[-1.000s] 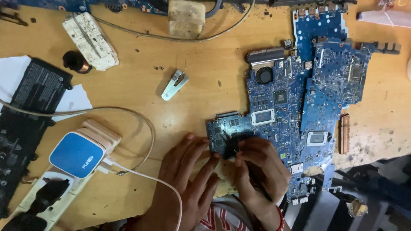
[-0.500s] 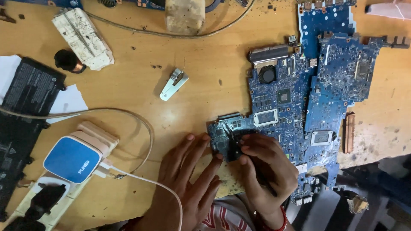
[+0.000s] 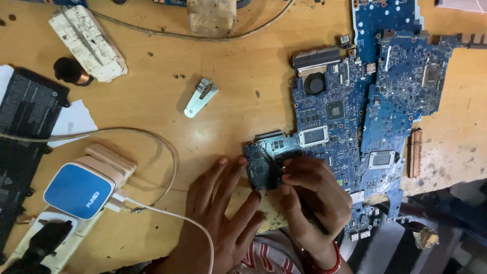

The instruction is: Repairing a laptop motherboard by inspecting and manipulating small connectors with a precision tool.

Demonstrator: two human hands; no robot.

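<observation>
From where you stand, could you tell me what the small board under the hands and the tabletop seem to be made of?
The small circuit board looks like rigid laminate with a matte blue coating, dotted with metal solder points and dark chips. The tabletop looks like wood or a wood-look laminate: tan, smooth, scuffed and stained. The left hand lies flat beside the board; the right hand pinches something dark on it.

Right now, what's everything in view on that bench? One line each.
Small blue circuit board: one, under both hands.
Large blue circuit boards: a few, overlapping, right of centre.
Black fan: one, on a large board.
White metal clip: one, centre.
White ridged block: one, top left.
Blue-and-white charger: one, left, white cable attached.
Black flat battery pack: one, far left.
Wooden table: one, tan.
Left hand: flat, fingertips at the small board.
Right hand: pinching at the small board; red bracelet.
</observation>
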